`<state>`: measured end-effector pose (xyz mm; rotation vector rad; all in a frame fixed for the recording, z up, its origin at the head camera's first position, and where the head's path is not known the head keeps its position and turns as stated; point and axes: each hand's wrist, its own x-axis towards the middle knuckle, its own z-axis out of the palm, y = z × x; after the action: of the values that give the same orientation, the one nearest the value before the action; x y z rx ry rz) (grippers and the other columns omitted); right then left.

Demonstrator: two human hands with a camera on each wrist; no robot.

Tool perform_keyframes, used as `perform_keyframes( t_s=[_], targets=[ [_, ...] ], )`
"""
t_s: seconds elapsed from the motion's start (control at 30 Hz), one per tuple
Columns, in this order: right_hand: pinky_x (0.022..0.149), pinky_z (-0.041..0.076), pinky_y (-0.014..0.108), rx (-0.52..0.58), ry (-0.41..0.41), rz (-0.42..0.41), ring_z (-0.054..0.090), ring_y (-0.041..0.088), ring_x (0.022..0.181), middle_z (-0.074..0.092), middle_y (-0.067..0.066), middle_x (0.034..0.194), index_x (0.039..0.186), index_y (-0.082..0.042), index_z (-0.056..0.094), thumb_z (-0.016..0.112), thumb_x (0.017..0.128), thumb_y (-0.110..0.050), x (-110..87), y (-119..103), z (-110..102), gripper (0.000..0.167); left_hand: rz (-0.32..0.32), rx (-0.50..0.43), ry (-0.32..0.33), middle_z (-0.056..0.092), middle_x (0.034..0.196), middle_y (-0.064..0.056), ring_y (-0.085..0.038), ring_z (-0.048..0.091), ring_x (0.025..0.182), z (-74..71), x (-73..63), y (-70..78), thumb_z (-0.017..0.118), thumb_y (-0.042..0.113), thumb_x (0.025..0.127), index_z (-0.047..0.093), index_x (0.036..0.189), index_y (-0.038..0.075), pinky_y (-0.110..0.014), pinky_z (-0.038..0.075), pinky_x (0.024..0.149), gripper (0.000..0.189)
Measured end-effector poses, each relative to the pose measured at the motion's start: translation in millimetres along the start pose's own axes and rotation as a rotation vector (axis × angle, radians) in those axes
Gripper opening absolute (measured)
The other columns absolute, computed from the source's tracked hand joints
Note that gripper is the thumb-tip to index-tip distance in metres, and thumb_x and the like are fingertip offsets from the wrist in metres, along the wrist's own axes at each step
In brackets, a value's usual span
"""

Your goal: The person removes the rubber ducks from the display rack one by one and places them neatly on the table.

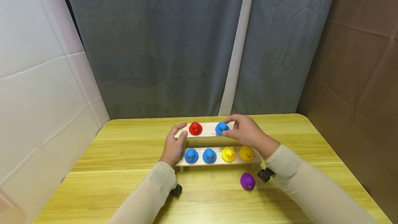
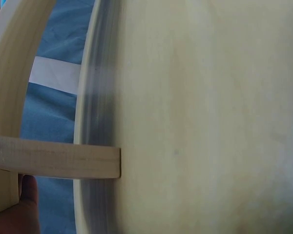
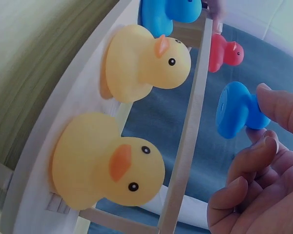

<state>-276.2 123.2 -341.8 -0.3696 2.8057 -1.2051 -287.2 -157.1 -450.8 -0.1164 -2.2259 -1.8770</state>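
Observation:
My right hand (image 1: 247, 132) pinches a blue rubber duck (image 3: 232, 111) between thumb and fingers, over the right part of the upper wooden shelf (image 1: 209, 133). In the right wrist view, the duck's flat base shows and it is held apart from the board. A red duck (image 1: 195, 128) sits near that shelf's left end. There my left hand (image 1: 174, 145) grips the end of the board, thumb in front; the left wrist view shows only part of this hand beside a wooden leg (image 2: 63, 158).
On the lower shelf (image 1: 200, 162) stand two blue ducks (image 1: 209, 156) and two yellow ducks (image 1: 228, 154) in a row. A purple duck (image 1: 247, 181) lies on the wooden table (image 1: 124, 179) in front, near my right wrist. Grey curtains (image 1: 171, 61) hang behind the table.

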Motion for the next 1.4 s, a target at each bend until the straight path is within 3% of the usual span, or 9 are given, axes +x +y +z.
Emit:
perform_keyframes(
  t_s=[0.23, 0.63, 1.0, 1.4],
  targets=[
    [0.052, 0.038, 0.027, 0.000, 0.001, -0.041, 0.047, 0.020, 0.062, 0.052, 0.006, 0.076, 0.129, -0.014, 0.071, 0.084, 0.092, -0.026, -7.3, 2, -5, 0.041, 0.006, -0.004, 0.002, 0.052, 0.157, -0.009, -0.029, 0.038, 0.152, 0.3, 0.8, -0.5, 0.056, 0.021, 0.109, 0.060, 0.145, 0.016, -0.055, 0.023, 0.128, 0.036],
    [0.050, 0.035, 0.025, 0.023, -0.013, -0.057, 0.043, 0.018, 0.060, 0.049, 0.005, 0.074, 0.127, -0.012, 0.072, 0.084, 0.092, -0.022, -21.2, 6, -12, 0.039, 0.034, -0.017, 0.006, 0.053, 0.155, -0.014, -0.031, 0.039, 0.151, 2.2, 1.9, -1.0, 0.055, 0.014, 0.108, 0.059, 0.145, 0.006, -0.054, 0.024, 0.128, 0.038],
    [0.048, 0.032, 0.024, 0.056, -0.029, -0.087, 0.040, 0.016, 0.055, 0.046, 0.003, 0.070, 0.123, -0.010, 0.072, 0.085, 0.090, -0.021, -32.4, 10, -16, 0.037, 0.019, -0.016, 0.004, 0.054, 0.155, -0.011, -0.029, 0.040, 0.151, 0.7, 1.2, 0.1, 0.055, 0.017, 0.108, 0.060, 0.144, 0.012, -0.053, 0.025, 0.128, 0.037],
    [0.049, 0.034, 0.025, 0.077, -0.035, -0.083, 0.042, 0.018, 0.058, 0.047, 0.002, 0.068, 0.119, -0.011, 0.074, 0.086, 0.089, -0.021, -45.9, 13, -19, 0.034, 0.024, 0.006, 0.009, 0.053, 0.155, -0.011, -0.030, 0.039, 0.151, 1.0, 0.8, 1.3, 0.055, 0.018, 0.109, 0.060, 0.145, 0.011, -0.054, 0.025, 0.127, 0.037]
  ],
)
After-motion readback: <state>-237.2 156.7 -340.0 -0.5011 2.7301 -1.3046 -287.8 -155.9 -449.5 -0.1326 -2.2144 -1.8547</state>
